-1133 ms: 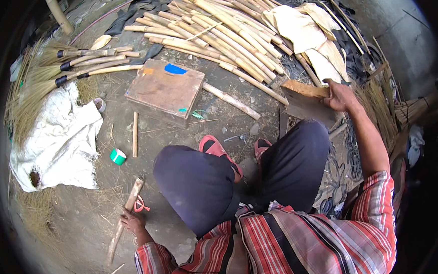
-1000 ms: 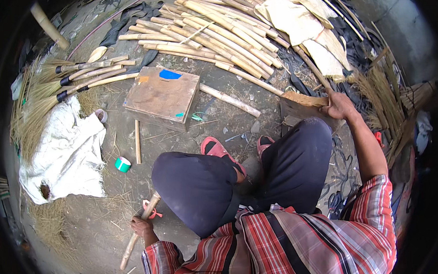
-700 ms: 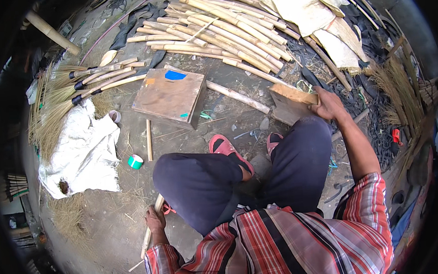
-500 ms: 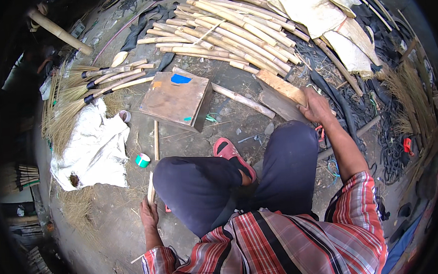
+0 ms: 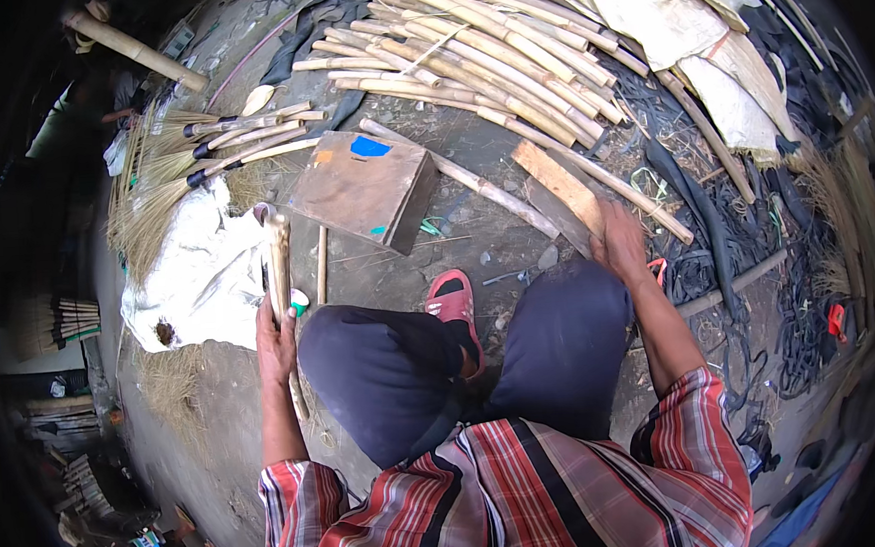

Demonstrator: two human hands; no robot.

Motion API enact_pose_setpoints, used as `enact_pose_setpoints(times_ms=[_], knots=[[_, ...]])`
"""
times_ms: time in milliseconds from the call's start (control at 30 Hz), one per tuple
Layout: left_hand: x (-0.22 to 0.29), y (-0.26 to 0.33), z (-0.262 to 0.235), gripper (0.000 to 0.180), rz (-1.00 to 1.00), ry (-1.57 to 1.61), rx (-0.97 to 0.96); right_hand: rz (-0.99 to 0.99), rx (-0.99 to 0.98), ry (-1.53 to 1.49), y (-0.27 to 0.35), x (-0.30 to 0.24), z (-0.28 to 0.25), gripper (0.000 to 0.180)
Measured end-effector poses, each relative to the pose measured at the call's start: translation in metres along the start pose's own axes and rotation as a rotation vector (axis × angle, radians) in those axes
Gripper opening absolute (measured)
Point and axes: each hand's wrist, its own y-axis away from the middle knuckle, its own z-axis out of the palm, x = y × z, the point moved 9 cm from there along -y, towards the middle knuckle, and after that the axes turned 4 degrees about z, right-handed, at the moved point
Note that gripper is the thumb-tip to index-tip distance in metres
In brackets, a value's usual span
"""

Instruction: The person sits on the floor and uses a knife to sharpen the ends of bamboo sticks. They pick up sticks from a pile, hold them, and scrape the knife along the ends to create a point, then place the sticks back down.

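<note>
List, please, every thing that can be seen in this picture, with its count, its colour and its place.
bamboo stick: one, pale tan, upright in the left hand
flat blade with wooden handle: one, grey and tan, on the ground at the right hand
wooden box: one, brown with a blue patch, centre
bamboo poles: many, tan, piled at top
brooms: several, straw-coloured, upper left
white sack: one, left of the stick
pale sacks: a few, top right
black strips: many, right
sandal: one, red, on a foot
left hand: grips the stick
right hand: on the blade
</note>
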Motion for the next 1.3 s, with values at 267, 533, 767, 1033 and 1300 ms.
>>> enact_pose_setpoints(times_ms=[267, 533, 767, 1033, 1300], knots=[[0.132, -0.120, 0.033, 0.055, 0.193, 0.129, -0.196, -0.001, -0.101, -0.224, 0.014, -0.024, 0.024, 0.064], [0.239, -0.138, 0.096, 0.057, 0.310, -0.072, -0.617, -0.110, 0.064, -0.132, 0.009, -0.026, 0.019, 0.069], [0.292, -0.150, 0.129, 0.050, 0.373, -0.216, -0.825, 0.157, 0.180, -0.077, -0.007, -0.025, -0.003, 0.077], [0.340, -0.138, 0.174, 0.051, 0.547, -0.215, -0.880, -0.286, 0.060, -0.118, -0.086, -0.103, -0.060, 0.050], [0.189, -0.224, -0.031, 0.053, 0.150, 0.300, 0.602, 0.054, 0.075, -0.171, -0.033, -0.052, -0.028, 0.036]])
